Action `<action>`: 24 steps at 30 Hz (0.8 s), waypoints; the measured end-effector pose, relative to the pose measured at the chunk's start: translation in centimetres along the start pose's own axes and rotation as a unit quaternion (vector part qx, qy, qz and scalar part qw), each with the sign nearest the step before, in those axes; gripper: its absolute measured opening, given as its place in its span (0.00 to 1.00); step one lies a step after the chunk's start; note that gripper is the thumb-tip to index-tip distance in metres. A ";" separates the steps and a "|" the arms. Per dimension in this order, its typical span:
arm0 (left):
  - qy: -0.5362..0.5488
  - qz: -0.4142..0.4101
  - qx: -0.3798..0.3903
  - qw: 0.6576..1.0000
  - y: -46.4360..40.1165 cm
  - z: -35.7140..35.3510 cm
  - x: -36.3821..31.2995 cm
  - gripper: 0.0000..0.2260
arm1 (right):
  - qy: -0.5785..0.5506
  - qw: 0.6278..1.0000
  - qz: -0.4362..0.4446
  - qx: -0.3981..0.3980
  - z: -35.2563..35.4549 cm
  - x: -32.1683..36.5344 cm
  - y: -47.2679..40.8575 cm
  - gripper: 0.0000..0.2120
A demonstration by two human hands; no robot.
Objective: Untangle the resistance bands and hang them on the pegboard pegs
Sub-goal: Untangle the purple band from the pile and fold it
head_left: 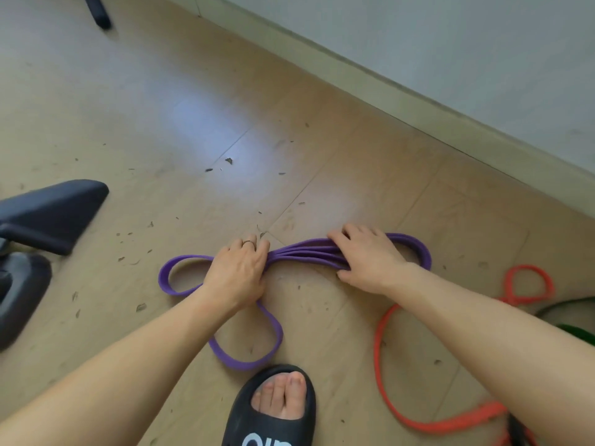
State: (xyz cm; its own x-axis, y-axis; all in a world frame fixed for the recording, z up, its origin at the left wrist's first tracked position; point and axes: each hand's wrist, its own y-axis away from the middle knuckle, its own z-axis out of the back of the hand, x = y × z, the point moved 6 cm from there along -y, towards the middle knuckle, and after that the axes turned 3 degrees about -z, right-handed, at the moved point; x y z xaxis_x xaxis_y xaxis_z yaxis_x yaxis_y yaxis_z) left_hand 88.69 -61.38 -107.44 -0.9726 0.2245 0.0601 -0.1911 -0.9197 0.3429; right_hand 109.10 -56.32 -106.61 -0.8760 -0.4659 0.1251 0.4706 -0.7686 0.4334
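Closest to you, by your black slide sandal (273,410), the orange band (380,355) is sprawled on the floor in loose loops off to your right, with a bit of green band (576,329) poking in at the right edge. Neither looks sorted yet, and I can't tell if those two are tangled together.

A bit further out, you've got the purple band (302,252) gathered into a flat bundle of several strands on the floor. Your left hand (240,268) has its fingers curled round one end of the bundle, your right hand (367,255) clamps the other end, fingers wrapped over the strands. Its long axis runs left-right across your view, loops spilling out past both hands and one drooping back toward your foot.

No pegboard in sight, so I'd say you're early: nothing hung, hanging all three still to go.
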 end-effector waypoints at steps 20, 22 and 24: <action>0.003 0.018 -0.098 0.995 3.1 -0.2 5.1 0.13 | 0.007 0.991 -0.079 -0.105 1.9 -3.8 -2.3 0.09; 0.025 0.039 -0.056 0.997 3.3 -0.7 5.3 0.23 | -0.015 0.992 -0.101 -0.075 1.9 -4.2 -2.5 0.11; 0.066 0.074 0.059 0.993 4.1 -2.4 5.2 0.43 | -0.018 0.993 -0.103 -0.048 1.8 -4.3 -2.6 0.15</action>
State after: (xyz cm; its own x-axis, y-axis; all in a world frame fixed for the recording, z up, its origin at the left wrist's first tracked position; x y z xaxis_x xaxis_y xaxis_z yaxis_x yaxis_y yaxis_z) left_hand 82.49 -64.77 -107.97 -0.9993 0.0380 -0.0032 -0.0354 -0.8938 0.4470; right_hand 111.49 -51.54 -106.71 -0.9569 -0.2806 0.0749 0.2882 -0.8851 0.3653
